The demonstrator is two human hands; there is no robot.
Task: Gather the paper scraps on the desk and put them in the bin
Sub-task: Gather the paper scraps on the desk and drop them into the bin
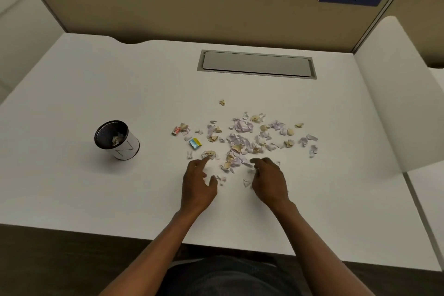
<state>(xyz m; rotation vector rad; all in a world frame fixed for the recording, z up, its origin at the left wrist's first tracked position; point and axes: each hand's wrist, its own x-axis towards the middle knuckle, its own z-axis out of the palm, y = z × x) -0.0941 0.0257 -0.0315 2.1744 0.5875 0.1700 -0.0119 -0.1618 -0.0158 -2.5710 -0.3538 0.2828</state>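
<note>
Several torn paper scraps point(242, 138), white, lilac and tan, lie scattered over the middle of the white desk point(96, 84). A small round bin point(117, 139), black mesh inside with a white sleeve, stands to their left with a few scraps in it. My left hand point(198, 184) rests at the near left edge of the pile, forefinger stretched toward a tan scrap point(208, 154), thumb spread. My right hand point(269, 179) lies at the near right edge, fingers curled down over small scraps; whether it holds any is hidden.
A blue and yellow wrapper point(195, 143) and a red and white one point(176, 130) lie among the scraps. A grey cable flap point(256, 64) sits in the desk at the back. Beige partitions enclose the rear and right. The desk's front edge runs near my body.
</note>
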